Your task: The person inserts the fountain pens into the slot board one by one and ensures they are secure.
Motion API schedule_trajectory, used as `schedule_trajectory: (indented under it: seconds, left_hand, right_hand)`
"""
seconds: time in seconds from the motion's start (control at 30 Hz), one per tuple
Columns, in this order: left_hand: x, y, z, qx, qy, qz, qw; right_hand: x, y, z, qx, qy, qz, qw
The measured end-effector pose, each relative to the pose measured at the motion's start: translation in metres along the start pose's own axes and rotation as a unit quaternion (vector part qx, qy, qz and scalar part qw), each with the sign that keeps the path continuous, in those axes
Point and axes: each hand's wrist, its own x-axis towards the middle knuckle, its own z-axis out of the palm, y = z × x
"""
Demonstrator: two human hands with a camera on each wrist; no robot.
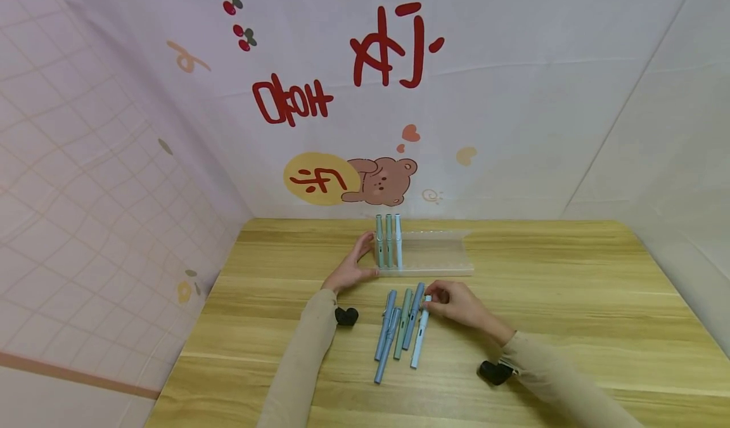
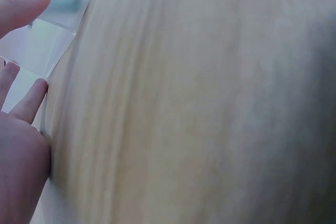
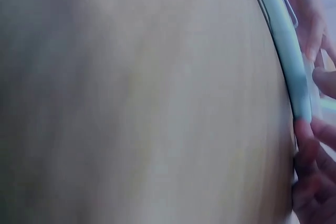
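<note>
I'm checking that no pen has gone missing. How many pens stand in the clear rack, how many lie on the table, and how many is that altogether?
Pens standing in the clear rack: 3
Pens lying on the table: 5
Total: 8 pens

The backdrop cloth (image 1: 513,98) bears red lettering, upside down and not legible.

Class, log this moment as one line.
left hand: steadies rack | right hand: pinches pale pen | rack: three pens upright | table: more pens
</note>
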Motion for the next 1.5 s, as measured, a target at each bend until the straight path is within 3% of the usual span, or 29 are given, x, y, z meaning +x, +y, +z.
schedule_trajectory:
  seconds: [0.2, 0.3, 0.5, 0.67, 0.9, 1.07, 1.3, 1.5]
  left_hand:
    - [0.000, 0.001, 0.000, 0.001, 0.000, 0.004, 1.0000]
    - [0.000, 0.002, 0.000, -0.001, -0.002, 0.005, 1.0000]
    - [-0.001, 0.004, 0.001, 0.000, -0.004, 0.003, 1.0000]
    - [-0.001, 0.004, 0.000, 0.000, -0.009, -0.005, 0.9999]
    - [0.008, -0.025, 0.001, 0.021, 0.026, -0.007, 0.9994]
    - [0.007, -0.026, 0.002, 0.017, 0.036, -0.011, 0.9991]
    - [0.002, -0.016, 0.002, 0.008, 0.022, -0.011, 0.9997]
    - [0.001, -0.003, 0.001, -0.015, 0.008, -0.010, 0.9998]
  right_hand:
    - [0.002, -0.007, 0.010, -0.064, 0.036, 0.024, 0.997]
    - [0.002, -0.008, 0.011, -0.069, 0.046, 0.026, 0.996]
    - [0.002, -0.006, 0.009, -0.034, 0.044, 0.018, 0.998]
    - [0.001, -0.006, 0.005, -0.013, 0.042, 0.044, 0.998]
    - [-0.001, -0.001, 0.001, 0.044, 0.064, 0.060, 0.995]
    - [-0.001, -0.006, -0.001, 0.066, 0.081, 0.061, 0.993]
    - [0.000, -0.031, -0.009, 0.104, 0.106, 0.058, 0.987]
    - [0.008, -0.009, -0.003, 0.124, 0.130, 0.074, 0.981]
